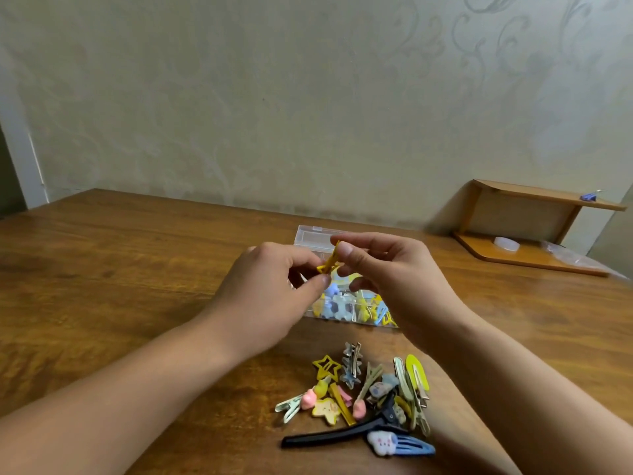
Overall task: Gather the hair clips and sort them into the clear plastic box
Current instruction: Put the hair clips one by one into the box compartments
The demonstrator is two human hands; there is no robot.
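Fingertips of both hands, left (pixel 270 296) and right (pixel 390 272), pinch one small yellow metal hair clip (pixel 330 260) above the clear plastic box (pixel 310 238) on the wooden surface (pixel 137 269). Sprung open carelessly, it could flick away and miss the box.

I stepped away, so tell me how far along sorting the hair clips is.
Roughly midway. Several clips already lie in the clear plastic box. Both the left hand and right hand pinch a yellow clip above it. A pile of clips remains on the wooden table.
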